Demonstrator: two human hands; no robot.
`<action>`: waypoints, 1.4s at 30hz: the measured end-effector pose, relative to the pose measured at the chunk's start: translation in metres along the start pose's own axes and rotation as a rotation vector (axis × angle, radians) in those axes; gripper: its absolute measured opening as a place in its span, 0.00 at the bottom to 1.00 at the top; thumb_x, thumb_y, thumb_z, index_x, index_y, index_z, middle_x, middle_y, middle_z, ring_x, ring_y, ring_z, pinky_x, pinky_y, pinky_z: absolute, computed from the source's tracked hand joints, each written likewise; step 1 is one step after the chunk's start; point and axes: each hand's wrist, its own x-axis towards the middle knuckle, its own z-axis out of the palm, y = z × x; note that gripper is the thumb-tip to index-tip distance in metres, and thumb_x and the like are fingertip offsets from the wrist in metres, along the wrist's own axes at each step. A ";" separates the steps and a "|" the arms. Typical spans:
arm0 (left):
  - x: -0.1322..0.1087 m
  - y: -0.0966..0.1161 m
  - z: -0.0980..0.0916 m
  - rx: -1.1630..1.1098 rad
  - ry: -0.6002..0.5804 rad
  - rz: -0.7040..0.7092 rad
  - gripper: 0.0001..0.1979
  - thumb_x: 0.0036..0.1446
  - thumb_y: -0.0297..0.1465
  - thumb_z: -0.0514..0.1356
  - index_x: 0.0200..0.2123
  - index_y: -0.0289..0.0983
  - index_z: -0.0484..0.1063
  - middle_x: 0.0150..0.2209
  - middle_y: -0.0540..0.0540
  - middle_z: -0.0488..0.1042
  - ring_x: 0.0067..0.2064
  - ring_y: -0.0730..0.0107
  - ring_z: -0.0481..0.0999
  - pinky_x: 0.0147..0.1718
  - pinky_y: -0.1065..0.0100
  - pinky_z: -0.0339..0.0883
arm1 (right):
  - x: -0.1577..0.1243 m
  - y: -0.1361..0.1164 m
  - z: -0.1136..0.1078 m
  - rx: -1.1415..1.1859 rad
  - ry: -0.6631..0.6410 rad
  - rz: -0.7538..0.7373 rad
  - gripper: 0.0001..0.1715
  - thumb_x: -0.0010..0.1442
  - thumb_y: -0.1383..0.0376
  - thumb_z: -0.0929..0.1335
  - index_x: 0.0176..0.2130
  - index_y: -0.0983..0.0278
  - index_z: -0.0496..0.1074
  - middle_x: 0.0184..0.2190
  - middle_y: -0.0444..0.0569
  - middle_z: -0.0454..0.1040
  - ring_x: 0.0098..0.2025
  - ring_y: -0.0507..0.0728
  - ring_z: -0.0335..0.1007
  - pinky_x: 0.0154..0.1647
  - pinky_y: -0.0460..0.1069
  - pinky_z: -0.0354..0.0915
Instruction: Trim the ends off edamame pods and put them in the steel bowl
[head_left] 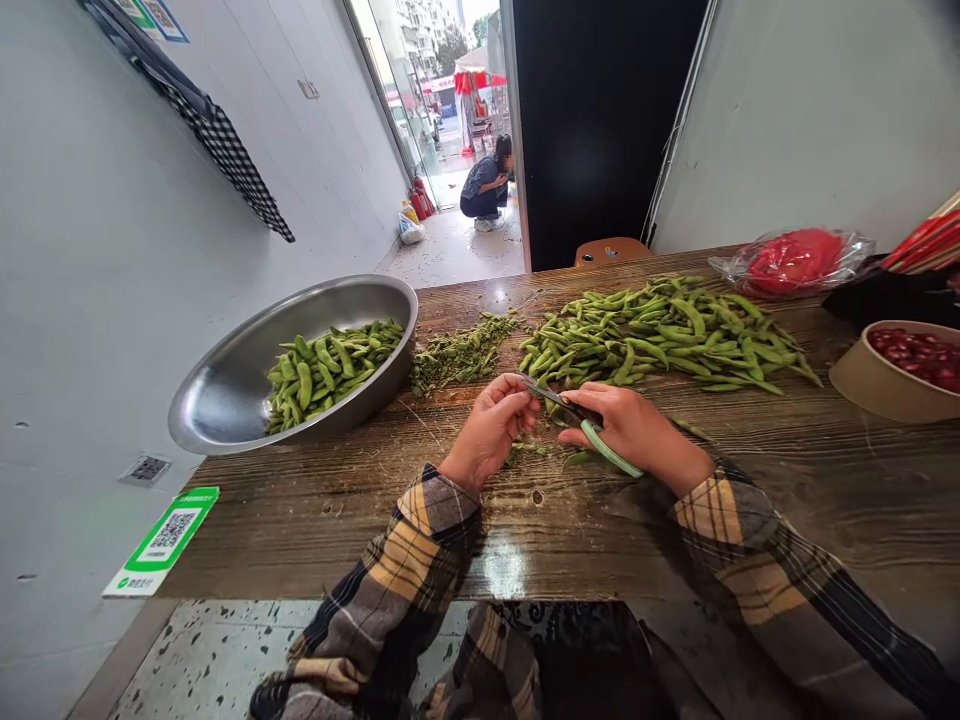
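My right hand (637,432) is closed round the green handles of a pair of scissors (577,420), blades pointing left. My left hand (491,425) is pinched shut on a green bean pod at the blade tips; the pod is mostly hidden by the fingers. Just beyond both hands lies a big heap of untrimmed pods (660,335). A smaller pile of cut ends (461,355) sits to its left. At the table's left stands a steel bowl (232,390) with trimmed pods (334,365) inside.
The wooden table (585,520) carries a paper bowl of red fruit (900,370) at the right edge, and a plastic bag with red contents (795,260) behind it. A chair back (611,250) shows beyond the table. A person (487,185) squats in the far doorway.
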 end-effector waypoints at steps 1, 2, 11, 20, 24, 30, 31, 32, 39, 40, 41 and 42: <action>0.001 0.001 -0.001 -0.009 0.006 -0.002 0.10 0.49 0.28 0.64 0.35 0.36 0.67 0.25 0.52 0.72 0.24 0.80 0.69 0.24 0.77 0.62 | 0.001 0.001 0.000 0.016 0.017 0.006 0.23 0.57 0.54 0.71 0.47 0.65 0.73 0.37 0.52 0.75 0.38 0.59 0.72 0.40 0.52 0.66; 0.001 0.002 -0.002 -0.014 0.015 -0.006 0.09 0.49 0.28 0.63 0.35 0.36 0.67 0.25 0.52 0.71 0.23 0.80 0.68 0.24 0.77 0.62 | 0.001 0.002 -0.001 0.035 0.039 0.014 0.22 0.57 0.54 0.71 0.46 0.65 0.73 0.37 0.53 0.76 0.38 0.59 0.72 0.41 0.51 0.66; 0.014 0.007 0.003 0.245 0.056 -0.057 0.08 0.51 0.34 0.58 0.28 0.35 0.65 0.26 0.51 0.67 0.22 0.79 0.62 0.17 0.75 0.49 | 0.005 0.006 -0.004 0.053 0.236 0.090 0.22 0.56 0.55 0.71 0.47 0.65 0.74 0.39 0.54 0.77 0.40 0.61 0.74 0.41 0.53 0.67; 0.046 -0.015 -0.002 1.381 0.149 0.167 0.08 0.46 0.34 0.63 0.23 0.35 0.70 0.22 0.50 0.67 0.25 0.73 0.61 0.26 0.69 0.49 | 0.005 0.009 -0.003 0.023 0.236 0.078 0.23 0.57 0.55 0.70 0.48 0.66 0.73 0.39 0.54 0.76 0.40 0.61 0.73 0.41 0.52 0.67; 0.048 -0.014 -0.003 1.248 0.079 0.092 0.04 0.44 0.28 0.61 0.22 0.35 0.68 0.20 0.52 0.65 0.24 0.75 0.60 0.25 0.70 0.50 | 0.005 0.009 -0.003 0.018 0.239 0.073 0.23 0.57 0.55 0.70 0.47 0.68 0.73 0.37 0.53 0.76 0.38 0.60 0.73 0.39 0.52 0.67; 0.024 0.000 -0.005 0.697 0.016 0.107 0.09 0.46 0.32 0.63 0.26 0.34 0.66 0.23 0.54 0.64 0.24 0.80 0.59 0.24 0.74 0.53 | 0.005 0.007 -0.005 0.030 0.210 0.074 0.24 0.57 0.55 0.70 0.49 0.66 0.73 0.39 0.53 0.75 0.40 0.60 0.72 0.41 0.52 0.66; 0.019 0.002 -0.005 0.612 0.017 0.097 0.10 0.47 0.33 0.64 0.26 0.34 0.66 0.23 0.54 0.64 0.23 0.80 0.59 0.23 0.75 0.52 | 0.005 0.006 -0.005 0.032 0.191 0.074 0.24 0.56 0.55 0.70 0.49 0.65 0.72 0.39 0.52 0.75 0.40 0.60 0.72 0.41 0.52 0.66; 0.015 0.003 -0.006 0.538 0.017 0.081 0.11 0.48 0.34 0.64 0.27 0.34 0.66 0.23 0.54 0.65 0.22 0.81 0.58 0.22 0.75 0.51 | 0.004 0.006 -0.005 0.034 0.165 0.074 0.25 0.56 0.55 0.71 0.50 0.65 0.72 0.39 0.52 0.75 0.40 0.60 0.72 0.40 0.52 0.66; 0.005 0.002 -0.004 0.325 0.002 0.076 0.13 0.48 0.36 0.67 0.34 0.34 0.70 0.25 0.54 0.65 0.21 0.84 0.56 0.18 0.76 0.45 | 0.001 -0.002 -0.007 -0.018 0.010 0.114 0.29 0.53 0.54 0.73 0.52 0.62 0.70 0.37 0.48 0.71 0.32 0.55 0.68 0.33 0.49 0.63; 0.005 0.002 -0.003 0.329 0.001 0.081 0.13 0.49 0.36 0.67 0.33 0.33 0.71 0.25 0.54 0.64 0.21 0.84 0.56 0.19 0.75 0.45 | 0.001 -0.003 -0.007 -0.026 0.003 0.113 0.29 0.53 0.54 0.73 0.53 0.61 0.70 0.37 0.47 0.71 0.31 0.54 0.68 0.32 0.49 0.63; 0.005 0.001 -0.003 0.335 0.001 0.083 0.13 0.49 0.36 0.67 0.33 0.33 0.72 0.24 0.54 0.64 0.21 0.84 0.55 0.19 0.75 0.45 | 0.000 -0.004 -0.007 -0.030 -0.002 0.109 0.30 0.53 0.55 0.73 0.53 0.61 0.70 0.36 0.47 0.70 0.31 0.54 0.67 0.33 0.48 0.63; 0.005 0.000 -0.002 0.344 0.001 0.083 0.13 0.49 0.37 0.67 0.33 0.33 0.73 0.24 0.54 0.64 0.21 0.84 0.55 0.19 0.75 0.46 | 0.000 -0.005 -0.007 -0.031 -0.005 0.104 0.30 0.53 0.55 0.73 0.53 0.61 0.70 0.36 0.46 0.70 0.31 0.54 0.67 0.33 0.48 0.63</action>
